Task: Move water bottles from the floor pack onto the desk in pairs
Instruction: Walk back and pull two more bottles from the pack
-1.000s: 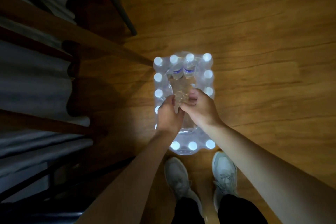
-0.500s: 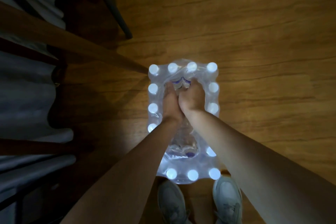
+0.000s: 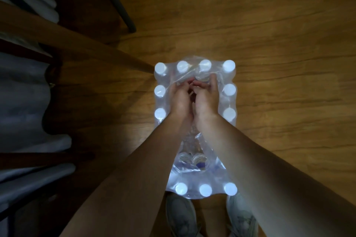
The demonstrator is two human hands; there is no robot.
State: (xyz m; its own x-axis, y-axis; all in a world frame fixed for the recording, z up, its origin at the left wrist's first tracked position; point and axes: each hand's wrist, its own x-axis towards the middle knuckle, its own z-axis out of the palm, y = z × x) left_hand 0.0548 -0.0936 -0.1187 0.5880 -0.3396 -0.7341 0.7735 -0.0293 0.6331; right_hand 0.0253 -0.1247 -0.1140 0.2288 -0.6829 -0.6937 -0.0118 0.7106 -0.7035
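Pack of water bottles point(image 3: 195, 129) on the wood floor point(image 3: 279, 44), right in front of the shoes point(image 3: 181, 217). Left hand point(image 3: 180, 100) and right hand point(image 3: 207, 100) side by side inside the torn-open middle of the wrap, fingers point(image 3: 212, 82) curled down near the far row of white caps point(image 3: 205, 64). Can't tell what they're gripping: bottle or plastic film. Table edge point(image 3: 77, 44) at left.

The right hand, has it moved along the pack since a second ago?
Yes. The right hand has gone from the pack's middle toward its far row of caps.
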